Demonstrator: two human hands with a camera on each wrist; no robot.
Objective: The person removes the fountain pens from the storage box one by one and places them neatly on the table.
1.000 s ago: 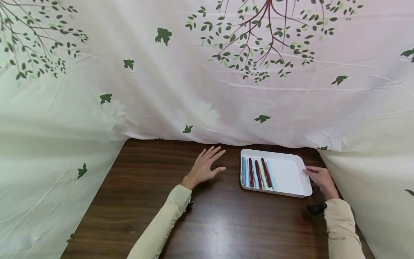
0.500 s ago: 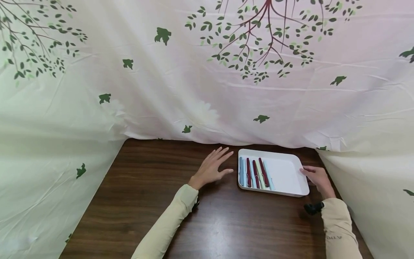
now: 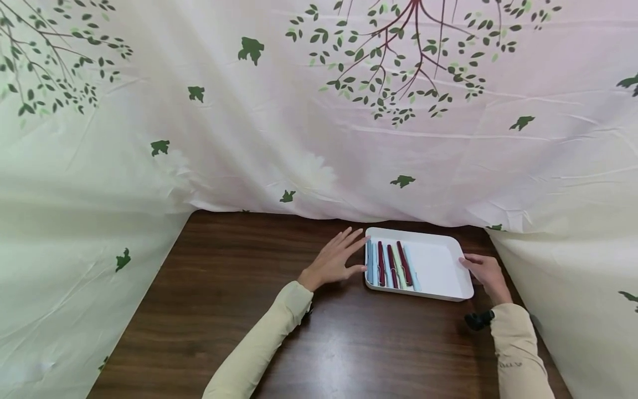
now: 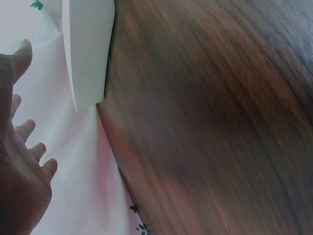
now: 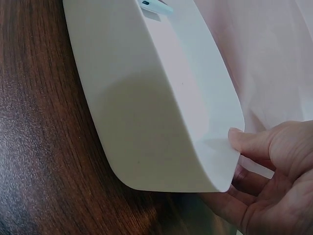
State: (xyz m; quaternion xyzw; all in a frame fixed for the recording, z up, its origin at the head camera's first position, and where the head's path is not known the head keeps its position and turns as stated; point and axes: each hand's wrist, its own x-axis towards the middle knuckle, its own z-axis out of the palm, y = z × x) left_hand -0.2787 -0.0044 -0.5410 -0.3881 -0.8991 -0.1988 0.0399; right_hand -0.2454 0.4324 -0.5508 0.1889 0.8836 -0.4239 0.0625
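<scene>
A white rectangular tray (image 3: 441,263) lies at the back right of the table. Pens fill its left half side by side: a grey-blue pen (image 3: 369,263), dark red pens (image 3: 381,263) and pale blue and pale green ones. My right hand (image 3: 488,277) grips the tray's right end, thumb over the rim and fingers outside and under it, as the right wrist view shows (image 5: 274,181). My left hand (image 3: 333,263) reaches to the tray's left end with spread fingers; in the left wrist view the hand (image 4: 22,147) is beside the tray wall (image 4: 88,49), contact unclear.
The dark wooden table (image 3: 199,310) extends left and in front of the tray. A pale curtain (image 3: 319,138) printed with leaves and birds hangs along the table's back edge and both sides, close behind the tray.
My left hand has moved right to the tray's left end, fingers still spread. The tray has shifted slightly left in the head view, with my right hand still gripping it.
</scene>
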